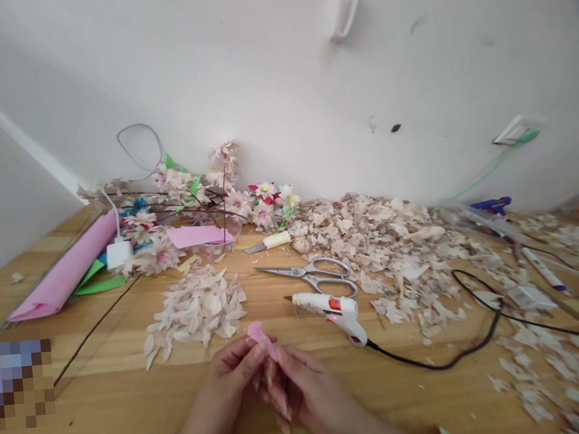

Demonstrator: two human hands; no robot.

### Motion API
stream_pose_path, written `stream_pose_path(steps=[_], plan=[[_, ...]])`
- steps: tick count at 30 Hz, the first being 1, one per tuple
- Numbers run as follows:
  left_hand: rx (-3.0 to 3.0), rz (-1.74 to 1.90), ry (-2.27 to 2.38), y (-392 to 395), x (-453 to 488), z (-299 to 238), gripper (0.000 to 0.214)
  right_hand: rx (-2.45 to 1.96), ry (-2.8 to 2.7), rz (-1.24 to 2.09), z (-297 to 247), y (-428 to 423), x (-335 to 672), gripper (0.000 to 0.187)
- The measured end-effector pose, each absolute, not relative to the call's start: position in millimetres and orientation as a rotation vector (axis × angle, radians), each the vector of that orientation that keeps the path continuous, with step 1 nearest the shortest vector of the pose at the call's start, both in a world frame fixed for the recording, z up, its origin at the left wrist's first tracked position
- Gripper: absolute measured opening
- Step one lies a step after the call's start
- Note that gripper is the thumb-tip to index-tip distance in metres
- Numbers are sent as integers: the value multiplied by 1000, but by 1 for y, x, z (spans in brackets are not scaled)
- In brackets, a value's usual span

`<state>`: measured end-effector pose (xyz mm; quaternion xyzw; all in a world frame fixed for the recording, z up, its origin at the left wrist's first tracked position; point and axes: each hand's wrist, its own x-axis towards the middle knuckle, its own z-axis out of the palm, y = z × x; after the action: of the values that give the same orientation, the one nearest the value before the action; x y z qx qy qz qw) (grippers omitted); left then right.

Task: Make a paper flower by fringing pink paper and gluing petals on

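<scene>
Low in the middle of the head view, my left hand (232,375) and my right hand (295,384) meet over the wooden table (134,403). Together their fingertips pinch a small pink paper piece (259,334), which sticks up between them. A few pale petal-shaped slips (279,405) hang from my right fingers. Just beyond the hands lies a pile of pale cut petals (197,311). To the right of the hands a white glue gun (334,310) lies on its side, and past it rest steel scissors (314,275).
Finished paper flowers on dark stems (192,198) lie at the back left beside pink paper sheets (67,268) and a white charger (118,252). A large heap of husk scraps (381,236) covers the right. The black cord (460,350) loops across. Pens (541,267) lie at far right.
</scene>
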<state>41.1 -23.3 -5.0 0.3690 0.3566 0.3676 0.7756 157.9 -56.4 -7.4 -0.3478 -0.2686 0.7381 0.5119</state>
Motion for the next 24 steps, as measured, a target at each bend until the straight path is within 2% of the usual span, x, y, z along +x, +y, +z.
stream_pose_path(steps=[9,16,19,24], plan=[[978,797,852,-18,36,-2,25,-780,-599,1711,-8,-54,162,37],[632,837,905,-20,38,1,30,-1129,-735,1360,-4,-53,169,44],[677,852,856,-19,38,-3,27,-1169,-828,1345,-5,-56,166,46],[759,848,790,-17,35,-16,33,-1219,-918,1352,-6,-58,164,47]])
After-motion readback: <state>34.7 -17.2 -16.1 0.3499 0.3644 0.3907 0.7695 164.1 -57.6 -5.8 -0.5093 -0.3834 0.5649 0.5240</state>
